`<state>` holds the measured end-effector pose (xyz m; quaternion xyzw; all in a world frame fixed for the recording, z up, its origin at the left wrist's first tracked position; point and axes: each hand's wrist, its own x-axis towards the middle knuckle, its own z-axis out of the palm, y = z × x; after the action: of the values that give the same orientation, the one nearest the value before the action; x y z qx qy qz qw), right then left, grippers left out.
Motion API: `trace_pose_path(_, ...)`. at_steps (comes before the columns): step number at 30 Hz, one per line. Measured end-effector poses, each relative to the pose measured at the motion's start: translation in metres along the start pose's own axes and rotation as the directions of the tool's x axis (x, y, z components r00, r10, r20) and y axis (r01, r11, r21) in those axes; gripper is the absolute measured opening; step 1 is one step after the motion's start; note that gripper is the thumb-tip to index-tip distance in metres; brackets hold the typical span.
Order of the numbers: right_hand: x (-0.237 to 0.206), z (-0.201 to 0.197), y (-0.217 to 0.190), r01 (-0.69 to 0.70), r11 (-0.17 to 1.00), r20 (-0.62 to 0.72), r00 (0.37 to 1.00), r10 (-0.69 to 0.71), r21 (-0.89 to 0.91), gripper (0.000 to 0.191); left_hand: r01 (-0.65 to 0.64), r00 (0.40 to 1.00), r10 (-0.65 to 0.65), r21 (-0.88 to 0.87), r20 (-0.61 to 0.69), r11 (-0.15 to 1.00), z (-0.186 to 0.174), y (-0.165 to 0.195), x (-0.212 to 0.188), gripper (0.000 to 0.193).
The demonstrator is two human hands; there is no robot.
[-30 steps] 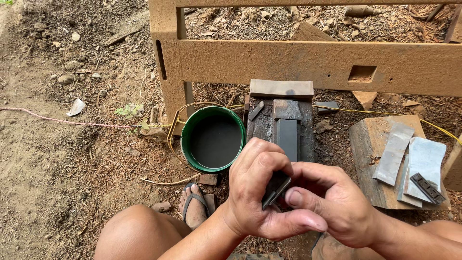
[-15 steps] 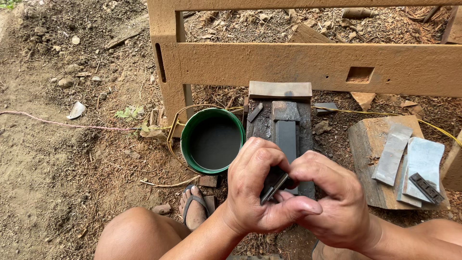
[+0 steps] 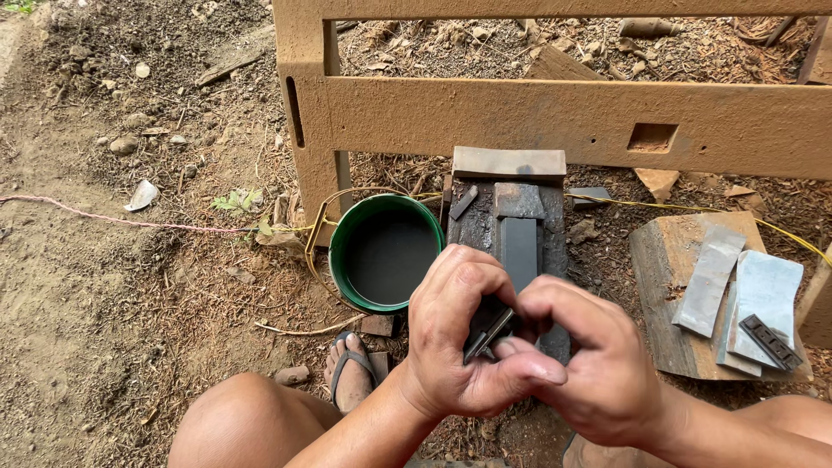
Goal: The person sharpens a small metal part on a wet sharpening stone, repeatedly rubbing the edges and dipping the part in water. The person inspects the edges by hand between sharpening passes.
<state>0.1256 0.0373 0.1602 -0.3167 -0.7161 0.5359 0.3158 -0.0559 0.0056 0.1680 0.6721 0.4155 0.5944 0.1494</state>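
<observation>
In the head view, low in the middle of the frame, our left hand [image 3: 459, 347] and right hand [image 3: 598, 373] close together around a small dark blade [image 3: 488, 334], pinching it between fingers and thumb. Just above them lies a dark sharpening stone [image 3: 518, 247] on its wooden block, with a green bucket [image 3: 342, 251] of dark water left of it. At right, flat grey stones [image 3: 711, 277] rest on a board [image 3: 663, 286].

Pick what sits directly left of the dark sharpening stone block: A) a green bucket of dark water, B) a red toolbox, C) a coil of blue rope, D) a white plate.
A: the green bucket, holding dark water, stands on the dirt beside the sharpening stone block, just beyond the left hand and right hand pinching a thin blade.
</observation>
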Motion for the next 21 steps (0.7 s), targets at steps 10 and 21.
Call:
trace_pose_path(10, 0.014, -0.008, -0.004, -0.189, 0.98, 0.106, 0.978, 0.182, 0.059, 0.028, 0.197, 0.975, -0.211, -0.184, -0.064, 0.963, -0.003, 0.0, -0.005, 0.058)
trace_pose_path(21, 0.027, 0.003, -0.002, 0.097, 0.938, 0.078, 0.994, -0.075, -0.334, 0.022, 0.241, 0.962, -0.265, -0.239, -0.072, 0.941, 0.006, 0.003, -0.008, 0.048)
